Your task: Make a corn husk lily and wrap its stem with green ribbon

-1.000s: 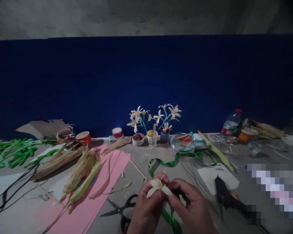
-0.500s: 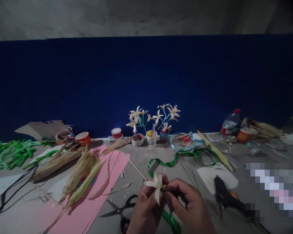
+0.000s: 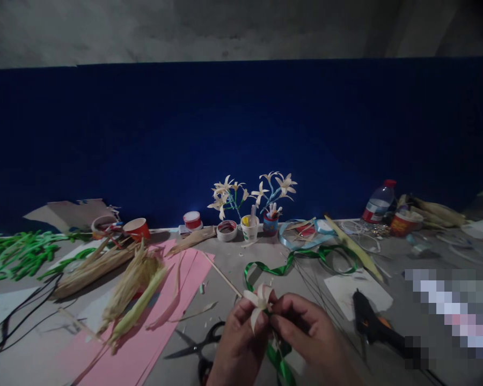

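A dark blue wall panel [image 3: 241, 134] is seen behind a grey counter [image 3: 261, 252]. A pink paper sheet [image 3: 145, 343] is laid at nine o'clock from the hands, and dried straw-coloured corn husks [image 3: 132, 284] are spread across its far end. A shiny green ribbon [image 3: 290, 262] is looped at twelve o'clock and trails down between the hands. The left hand [image 3: 239, 346] and right hand [image 3: 312, 338] are held close together at the counter's near edge. A black glue gun [image 3: 372, 324] is laid at three o'clock, and black scissors [image 3: 201, 343] at eight o'clock, partly hidden by the left wrist. A small cream husk flower [image 3: 258, 303] is held just above the counter between both hands. The left grip is closed on its base, and the right grip is pinched narrow on the same base from the other side.
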The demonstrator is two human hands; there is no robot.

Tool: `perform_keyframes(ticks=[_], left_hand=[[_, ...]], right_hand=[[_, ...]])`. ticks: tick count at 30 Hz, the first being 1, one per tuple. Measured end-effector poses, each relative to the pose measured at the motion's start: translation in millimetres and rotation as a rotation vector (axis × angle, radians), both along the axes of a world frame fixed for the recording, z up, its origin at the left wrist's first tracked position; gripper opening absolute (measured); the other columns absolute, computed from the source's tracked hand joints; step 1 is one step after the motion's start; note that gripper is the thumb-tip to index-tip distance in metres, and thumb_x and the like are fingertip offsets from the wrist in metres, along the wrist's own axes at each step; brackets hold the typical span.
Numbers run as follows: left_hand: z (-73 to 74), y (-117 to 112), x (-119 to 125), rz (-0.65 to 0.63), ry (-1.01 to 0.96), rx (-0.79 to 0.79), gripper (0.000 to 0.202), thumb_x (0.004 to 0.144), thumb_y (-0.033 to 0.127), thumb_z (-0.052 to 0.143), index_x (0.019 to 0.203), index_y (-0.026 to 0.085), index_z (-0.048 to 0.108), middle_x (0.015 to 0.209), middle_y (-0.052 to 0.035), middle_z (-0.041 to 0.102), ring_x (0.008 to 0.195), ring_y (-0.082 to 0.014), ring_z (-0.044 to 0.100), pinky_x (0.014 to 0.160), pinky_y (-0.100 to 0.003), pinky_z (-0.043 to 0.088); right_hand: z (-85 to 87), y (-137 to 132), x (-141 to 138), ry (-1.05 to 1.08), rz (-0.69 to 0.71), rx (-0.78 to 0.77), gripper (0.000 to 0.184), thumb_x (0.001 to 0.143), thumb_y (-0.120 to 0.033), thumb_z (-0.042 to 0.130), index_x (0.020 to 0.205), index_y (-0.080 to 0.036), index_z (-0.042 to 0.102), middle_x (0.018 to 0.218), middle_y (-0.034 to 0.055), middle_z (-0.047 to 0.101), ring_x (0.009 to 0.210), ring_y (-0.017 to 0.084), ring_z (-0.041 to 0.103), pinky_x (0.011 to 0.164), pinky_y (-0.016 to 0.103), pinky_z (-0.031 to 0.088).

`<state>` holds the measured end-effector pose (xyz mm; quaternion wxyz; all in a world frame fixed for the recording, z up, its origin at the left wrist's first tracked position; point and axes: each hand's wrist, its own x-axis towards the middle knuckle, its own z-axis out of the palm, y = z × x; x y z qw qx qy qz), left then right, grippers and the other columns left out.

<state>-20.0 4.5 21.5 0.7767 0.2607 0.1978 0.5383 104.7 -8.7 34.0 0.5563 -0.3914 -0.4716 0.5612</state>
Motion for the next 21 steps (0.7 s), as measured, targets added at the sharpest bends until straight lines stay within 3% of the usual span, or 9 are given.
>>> perform_keyframes(ticks=[3,10,17,21], left_hand=[[-0.3,0.6,0.0,0.008,-0.003,-0.024,0.034,0.061,0.027,0.085,0.091,0.015,0.075,0.079,-0.0041,0.069,0.073,-0.0127,0.06,0.068,-0.02,0.044],[-0.7,-0.3,1.4,0.024,0.015,0.015,0.029,0.064,0.026,0.083,0.089,0.015,0.074,0.081,-0.005,0.069,0.075,-0.0154,0.062,0.077,-0.025,0.045],[3.2,0.6,0.7,0.001,0.036,-0.019,0.031,0.062,0.027,0.084,0.088,0.014,0.072,0.074,-0.001,0.062,0.063,-0.0093,0.052,0.058,-0.018,0.039],[3.2,-0.1,-0.3,0.003,0.059,-0.008,0.032,0.063,0.028,0.084,0.089,0.014,0.072,0.075,-0.0023,0.062,0.065,-0.0108,0.052,0.059,-0.019,0.039]], right_hand=[[-1.7,-0.7,-1.5,-0.016,-0.008,0.01,0.032,0.073,-0.045,0.072,0.065,-0.017,0.058,0.062,-0.003,0.052,0.058,0.011,0.046,0.055,0.021,0.04],[-1.1,-8.1,-8.1,-0.166,-0.217,0.134,0.025,0.078,-0.041,0.068,0.07,-0.017,0.062,0.063,-0.0026,0.054,0.057,0.012,0.048,0.052,0.02,0.04],[-2.4,-3.9,-4.1,-0.024,-0.075,-0.006,0.034,0.072,-0.049,0.072,0.066,-0.016,0.063,0.059,-0.0024,0.055,0.055,0.011,0.049,0.053,0.021,0.04],[-2.3,-2.6,-2.8,0.031,-0.051,-0.041,0.033,0.068,-0.047,0.076,0.065,-0.017,0.064,0.059,-0.0013,0.059,0.056,0.012,0.053,0.055,0.021,0.042]])
